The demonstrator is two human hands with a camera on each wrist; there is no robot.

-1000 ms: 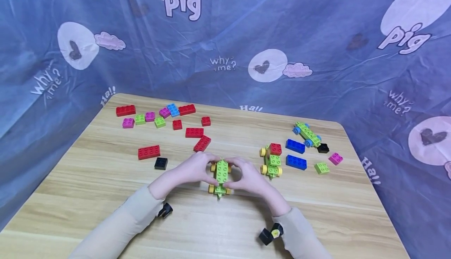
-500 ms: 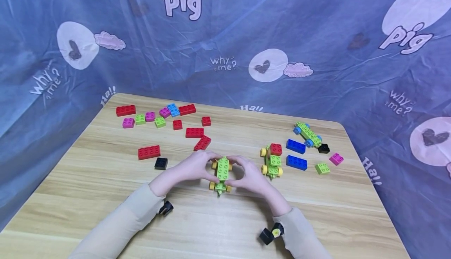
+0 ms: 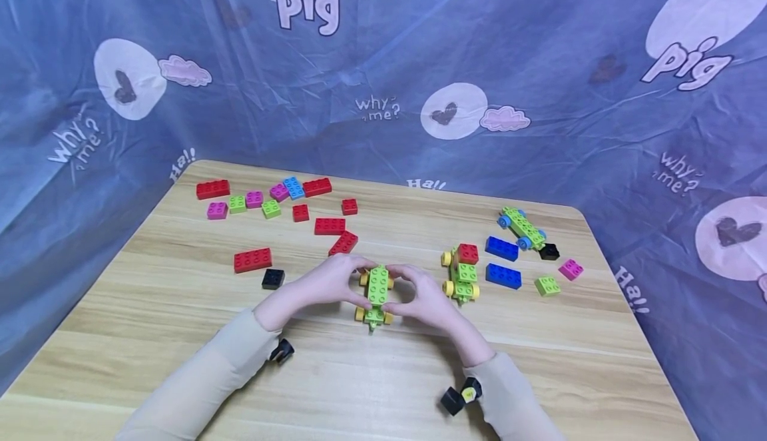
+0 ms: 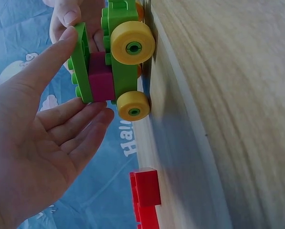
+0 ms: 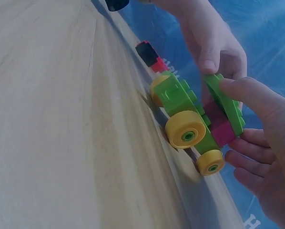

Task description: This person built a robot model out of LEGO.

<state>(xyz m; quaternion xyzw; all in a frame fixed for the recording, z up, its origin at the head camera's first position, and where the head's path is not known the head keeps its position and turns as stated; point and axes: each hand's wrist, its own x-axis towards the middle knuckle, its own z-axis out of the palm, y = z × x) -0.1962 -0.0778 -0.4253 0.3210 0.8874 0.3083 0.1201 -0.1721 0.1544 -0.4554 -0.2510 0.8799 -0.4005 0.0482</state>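
A green brick car (image 3: 377, 293) with yellow wheels stands on the wooden table (image 3: 180, 308), between my two hands. My left hand (image 3: 335, 282) holds its left side and my right hand (image 3: 419, 298) holds its right side. In the left wrist view, the left hand (image 4: 61, 102) has its thumb on the car's (image 4: 118, 57) green top plate and its fingers against the magenta brick. The right wrist view shows the right hand (image 5: 264, 138) pinching the car (image 5: 190, 109) in the same way. All visible wheels touch the table.
A second yellow-wheeled car (image 3: 461, 271) with a red brick stands just right of my right hand. Blue bricks (image 3: 502, 248) and a blue-wheeled green car (image 3: 522, 228) lie farther right. Red bricks (image 3: 253, 259), a black brick (image 3: 272, 278) and small coloured bricks lie to the back left.
Both hands and the car between them have edged slightly away from me. The hold on the car looks the same.
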